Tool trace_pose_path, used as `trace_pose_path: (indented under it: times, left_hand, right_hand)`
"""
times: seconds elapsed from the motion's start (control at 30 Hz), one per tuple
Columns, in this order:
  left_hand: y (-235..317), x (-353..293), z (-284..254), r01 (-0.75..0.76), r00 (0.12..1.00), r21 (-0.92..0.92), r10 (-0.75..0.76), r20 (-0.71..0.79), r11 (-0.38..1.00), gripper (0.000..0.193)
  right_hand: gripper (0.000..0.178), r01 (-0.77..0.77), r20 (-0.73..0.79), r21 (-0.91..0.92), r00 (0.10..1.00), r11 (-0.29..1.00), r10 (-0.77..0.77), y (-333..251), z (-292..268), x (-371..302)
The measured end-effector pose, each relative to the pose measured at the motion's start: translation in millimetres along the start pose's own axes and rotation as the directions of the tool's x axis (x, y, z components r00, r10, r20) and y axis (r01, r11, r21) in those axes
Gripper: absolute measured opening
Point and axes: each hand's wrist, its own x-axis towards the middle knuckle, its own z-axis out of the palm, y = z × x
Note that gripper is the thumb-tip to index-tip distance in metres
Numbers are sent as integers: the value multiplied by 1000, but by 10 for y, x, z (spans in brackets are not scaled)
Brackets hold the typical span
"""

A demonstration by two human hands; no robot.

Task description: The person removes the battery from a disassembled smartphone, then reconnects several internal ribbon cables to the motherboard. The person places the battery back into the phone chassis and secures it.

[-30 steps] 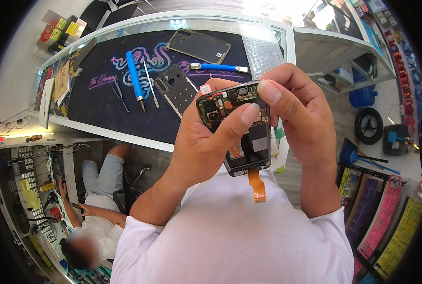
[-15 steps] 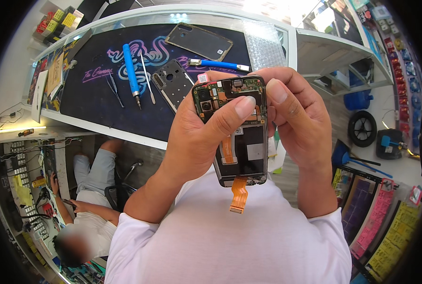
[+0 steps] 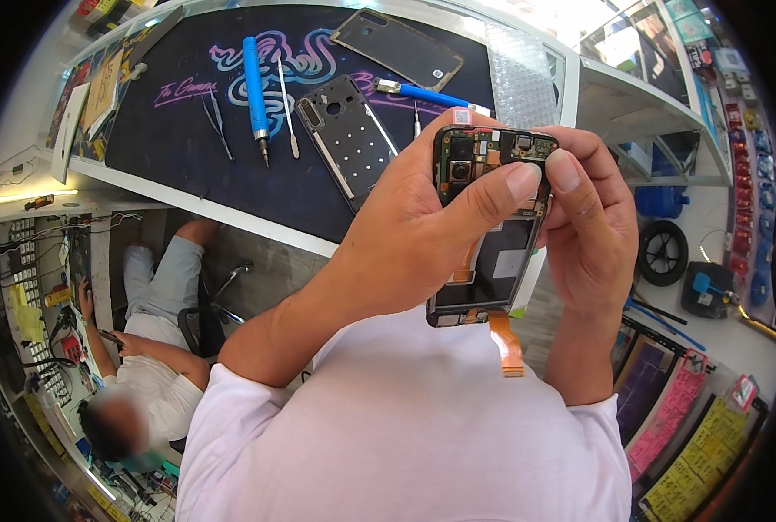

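Observation:
An opened smartphone (image 3: 501, 248) is held up in front of my chest, its circuit board and camera uncovered at the top. My left hand (image 3: 414, 217) wraps its left side, the thumb pressing across the board. At the upper right corner, my right hand (image 3: 592, 213) pinches the phone's edge between thumb and fingers; whether anything small sits in that pinch is hidden. An orange flex cable (image 3: 507, 344) dangles from the bottom end. Beyond my left hand, a black phone mid-frame (image 3: 349, 139) lies on the dark mat (image 3: 170, 148).
Also on the mat are a blue screwdriver (image 3: 254, 96), a metal spudger (image 3: 287, 109), tweezers (image 3: 217, 126), a phone back cover (image 3: 396, 50) and a blue-handled tool (image 3: 427, 94). Bubble wrap (image 3: 520, 74) lies at the right. Another person (image 3: 157, 357) sits at the lower left.
Both hands and the phone have shifted right in view, and the phone leans more to one side. The bench has also shifted somewhat in the picture. My grip looks much the same.

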Motion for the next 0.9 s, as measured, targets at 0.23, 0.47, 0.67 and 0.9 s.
trace_pose_path:
  times: [0.23,0.47,0.67,0.9]
  left_hand:
    - [9,-110,-21,-12,999,-98,15,31,995,44]
    - [-55,-152,-22,-96,995,46,98,-27,994,42]
    - [-72,-154,-25,-131,990,55,133,-53,990,42]
    - [-92,-173,-67,-205,976,160,213,-38,966,42]
  right_hand:
    - [30,59,-108,37,993,998,-54,9,-50,13]
    - [31,85,-91,-1,992,996,-85,51,-93,-74]
    - [29,146,-97,-51,984,988,-151,53,-32,-131]
    - [25,144,-116,-127,980,981,-158,26,31,-144]
